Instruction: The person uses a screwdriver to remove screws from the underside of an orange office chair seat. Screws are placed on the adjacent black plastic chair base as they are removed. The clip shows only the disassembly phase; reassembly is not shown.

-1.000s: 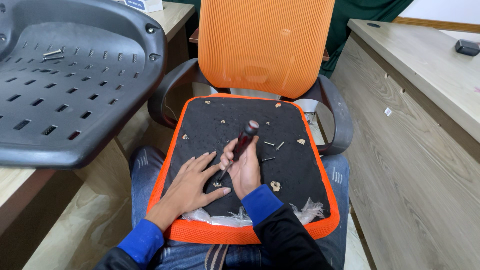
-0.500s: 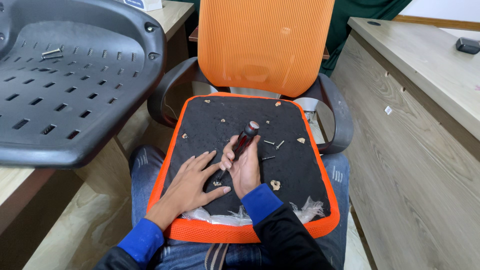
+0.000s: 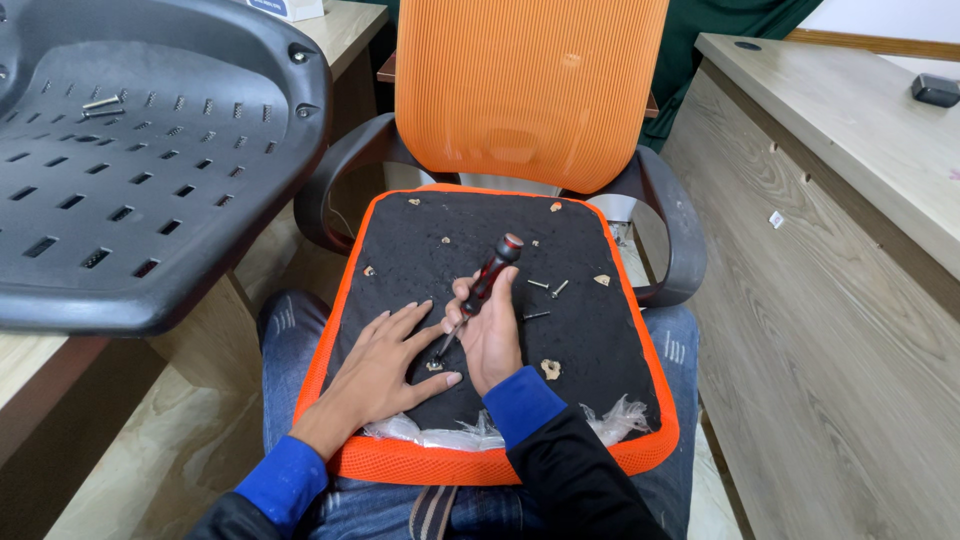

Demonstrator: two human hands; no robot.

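An upturned chair seat pad (image 3: 590,330), black underneath with an orange mesh edge, lies across my lap. My right hand (image 3: 490,335) grips a screwdriver (image 3: 488,278) with a red-and-black handle, tilted, its tip down on the pad near a small fastener (image 3: 436,366). My left hand (image 3: 385,370) lies flat on the pad just left of the tip, fingers spread. Loose screws (image 3: 548,289) and pale wood chips (image 3: 550,371) are scattered over the black surface.
An orange mesh chair back (image 3: 530,90) with black armrests (image 3: 680,240) stands right behind the pad. A black perforated plastic shell (image 3: 140,180) rests on the desk at left, with screws (image 3: 103,104) on it. A wooden desk (image 3: 850,200) runs along the right.
The screwdriver handle has shifted slightly in my right hand, tilting a bit more upright. My left hand has stayed flat in place.
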